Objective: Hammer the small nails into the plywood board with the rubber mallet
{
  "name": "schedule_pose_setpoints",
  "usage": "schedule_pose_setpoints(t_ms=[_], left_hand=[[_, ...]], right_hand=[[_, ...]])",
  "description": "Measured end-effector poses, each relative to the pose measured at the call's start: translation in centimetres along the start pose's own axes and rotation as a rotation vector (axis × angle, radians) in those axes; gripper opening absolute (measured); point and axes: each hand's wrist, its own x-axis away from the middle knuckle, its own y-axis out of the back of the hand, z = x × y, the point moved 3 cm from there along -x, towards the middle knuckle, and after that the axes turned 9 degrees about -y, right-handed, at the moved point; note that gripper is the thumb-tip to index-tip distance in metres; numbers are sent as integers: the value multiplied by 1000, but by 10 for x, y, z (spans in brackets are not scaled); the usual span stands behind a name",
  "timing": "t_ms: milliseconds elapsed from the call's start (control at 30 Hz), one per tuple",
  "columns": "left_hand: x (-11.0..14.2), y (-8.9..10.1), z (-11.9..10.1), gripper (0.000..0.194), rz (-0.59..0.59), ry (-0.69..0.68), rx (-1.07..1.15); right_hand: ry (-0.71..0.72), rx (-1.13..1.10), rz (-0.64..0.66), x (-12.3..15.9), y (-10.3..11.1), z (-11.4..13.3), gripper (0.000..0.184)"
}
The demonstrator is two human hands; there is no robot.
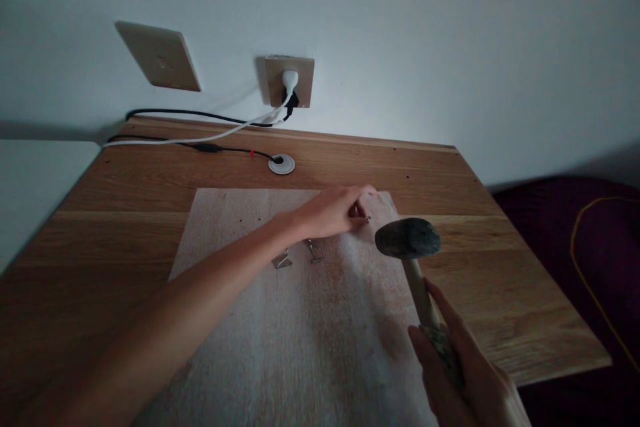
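My left hand reaches across a pale plywood board and pinches a small nail upright near the board's far right corner. My right hand grips the wooden handle of a hammer at the lower right. The hammer's dark head hovers just right of and slightly below the nail, apart from it. Loose nails lie on the board beneath my left forearm.
The board lies on a wooden desk against a white wall. Black and white cables run from a wall socket along the desk's back edge to a round grommet. A dark maroon surface lies to the right.
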Motion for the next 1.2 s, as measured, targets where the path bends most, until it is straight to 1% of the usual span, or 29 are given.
schedule_pose_setpoints(t_ms=[67, 133, 167, 233, 300, 400, 533, 633, 733, 833, 933, 1067, 1200], left_hand=[[2, 13, -9, 28, 36, 20, -25], [8, 28, -21, 15, 82, 4, -126], [13, 35, -29, 12, 121, -22, -199], [25, 47, -44, 14, 213, -65, -325], [40, 53, -56, 17, 292, -74, -407], [59, 54, -67, 21, 360, -75, -487], [71, 47, -67, 25, 378, -41, -542], [72, 44, -64, 23, 381, -44, -594], [71, 42, -59, 22, 404, -41, -616], [69, 42, -55, 21, 412, -17, -614], [68, 45, -52, 20, 389, 7, -613], [69, 48, -51, 11, 374, 30, -661], [68, 48, -52, 16, 364, 18, -663]], right_hand=[[-31, 3, 5, 4, -3, -9, 71], [-33, 7, 3, 6, -7, -17, 73], [-23, 7, 0, 7, -9, -21, 73], [3, 1, -5, 8, -13, -26, 72], [17, 6, -7, 8, -16, -29, 70], [4, 16, -16, 7, -17, -32, 65], [20, 22, -10, 7, -15, -31, 64], [29, 21, -14, 7, -15, -29, 65], [1, 4, -25, 7, -14, -27, 67], [-32, -6, -23, 7, -15, -25, 68], [-47, -10, -14, 7, -15, -25, 68], [-21, -11, -20, 7, -15, -25, 65], [-22, -4, 10, 7, -15, -26, 65]])
